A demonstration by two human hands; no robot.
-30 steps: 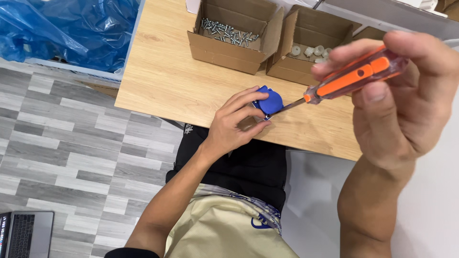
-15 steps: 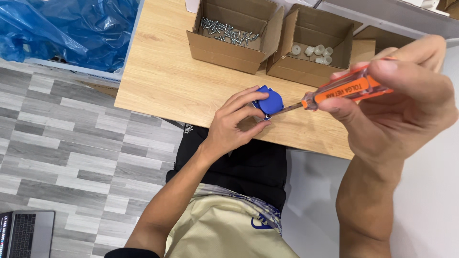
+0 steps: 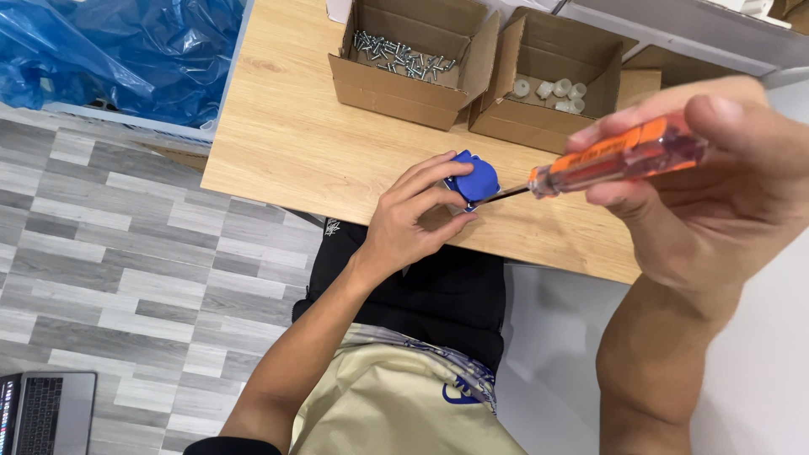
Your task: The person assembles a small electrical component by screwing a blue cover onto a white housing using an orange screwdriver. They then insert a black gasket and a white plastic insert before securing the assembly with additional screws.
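My left hand (image 3: 413,219) pinches a small blue plastic part (image 3: 474,181) and steadies it on the wooden table (image 3: 312,143) near its front edge. My right hand (image 3: 716,194) grips an orange-handled screwdriver (image 3: 615,156) close to the camera. The screwdriver's dark shaft slants down to the left, and its tip meets the blue part at the side beneath my left thumb.
Two open cardboard boxes stand at the back of the table: one with metal screws (image 3: 404,50), one with small white plastic pieces (image 3: 552,87). Blue plastic bags (image 3: 118,50) lie on the floor at the left. A laptop (image 3: 42,413) sits at the bottom left.
My right hand has tilted the screwdriver handle lower and rolled it between the fingers. The left hand and the blue part have stayed in place.
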